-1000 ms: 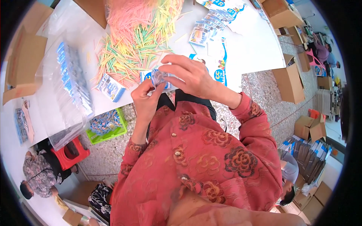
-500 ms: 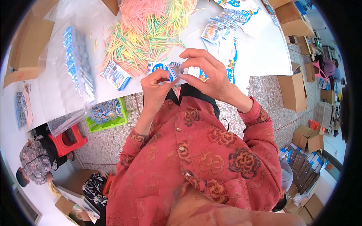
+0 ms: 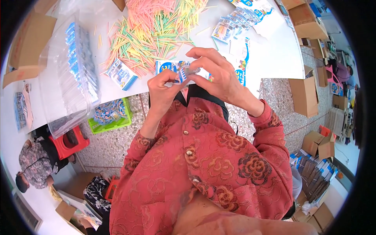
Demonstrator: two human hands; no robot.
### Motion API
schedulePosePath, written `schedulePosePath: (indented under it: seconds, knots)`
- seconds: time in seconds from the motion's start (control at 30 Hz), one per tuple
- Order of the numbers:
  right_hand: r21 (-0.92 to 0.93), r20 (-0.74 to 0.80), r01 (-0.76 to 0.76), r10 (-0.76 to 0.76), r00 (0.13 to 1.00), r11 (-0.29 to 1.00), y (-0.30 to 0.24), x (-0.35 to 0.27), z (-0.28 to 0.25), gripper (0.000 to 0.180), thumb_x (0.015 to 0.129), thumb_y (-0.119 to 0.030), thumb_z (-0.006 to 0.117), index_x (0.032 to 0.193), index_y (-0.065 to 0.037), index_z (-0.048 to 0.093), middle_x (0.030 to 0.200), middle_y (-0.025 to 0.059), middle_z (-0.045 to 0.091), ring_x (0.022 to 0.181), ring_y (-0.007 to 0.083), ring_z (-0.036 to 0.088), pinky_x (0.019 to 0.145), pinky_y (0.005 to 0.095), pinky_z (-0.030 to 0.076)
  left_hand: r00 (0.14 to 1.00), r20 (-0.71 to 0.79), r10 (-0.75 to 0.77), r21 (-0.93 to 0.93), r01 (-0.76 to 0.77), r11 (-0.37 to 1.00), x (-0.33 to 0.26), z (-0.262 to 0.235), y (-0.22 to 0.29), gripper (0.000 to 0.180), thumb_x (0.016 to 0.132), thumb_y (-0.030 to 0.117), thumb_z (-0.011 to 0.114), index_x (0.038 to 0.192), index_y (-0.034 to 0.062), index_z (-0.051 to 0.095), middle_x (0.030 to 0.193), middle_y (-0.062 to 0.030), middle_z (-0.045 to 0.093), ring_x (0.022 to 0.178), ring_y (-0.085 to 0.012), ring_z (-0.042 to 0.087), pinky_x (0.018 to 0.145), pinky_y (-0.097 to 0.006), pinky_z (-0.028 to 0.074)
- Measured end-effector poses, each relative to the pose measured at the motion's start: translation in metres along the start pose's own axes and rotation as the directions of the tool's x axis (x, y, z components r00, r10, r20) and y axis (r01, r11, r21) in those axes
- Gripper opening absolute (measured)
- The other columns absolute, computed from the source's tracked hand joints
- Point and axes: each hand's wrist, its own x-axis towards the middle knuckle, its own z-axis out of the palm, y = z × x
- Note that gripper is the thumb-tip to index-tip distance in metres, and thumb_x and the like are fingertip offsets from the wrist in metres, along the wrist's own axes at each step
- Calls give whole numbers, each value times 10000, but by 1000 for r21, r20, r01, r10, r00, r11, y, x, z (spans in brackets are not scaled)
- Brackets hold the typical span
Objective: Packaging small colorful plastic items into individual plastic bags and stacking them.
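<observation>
Clear plastic with blue and white print forms the small packet (image 3: 181, 73), which is held above the near edge of the white worktop (image 3: 274, 55), in front of the person's chest. The left hand (image 3: 163, 87) grips the packet's left end between thumb and fingers, with the remaining fingers curled in. The right hand (image 3: 215, 74) pinches the packet's right end from above, its fingers arched over the top; the contents of the packet cannot be made out. Directly behind the hands, a second printed packet (image 3: 121, 74) lies flat on the worktop, just beside the near rim of a large loose heap of thin coloured sticks (image 3: 156, 31) in pink, yellow, green and orange. To the right of the heap, a group of further blue-and-white printed packets (image 3: 231, 25) lies spread on the worktop. At the left of the worktop, a clear plastic bag (image 3: 76, 74) holds a row of stacked blue-printed packets. Below the worktop edge, on the speckled floor, a green tray (image 3: 111, 121) holds more packets, and a red stool (image 3: 70, 143) stands near it. Brown cardboard boxes (image 3: 303, 94) stand on the floor to the right. Another person in a patterned top (image 3: 37, 164) sits at the lower left, well apart from the hands.
</observation>
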Motion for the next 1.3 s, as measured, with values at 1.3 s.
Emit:
schedulePosePath:
  seconds: [1.3]
  knots:
    - [-275, 603, 555, -309, 736, 785, 109, 68, 92, 281, 749, -37, 545, 1028, -60, 522, 982, 63, 542, 880, 235, 573, 697, 338, 499, 951, -226, -210, -216, 162, 963, -48, -56, -42, 125, 758, 50, 678, 876, 14, 657, 694, 68, 555, 569, -3, 389, 496, -173, 310]
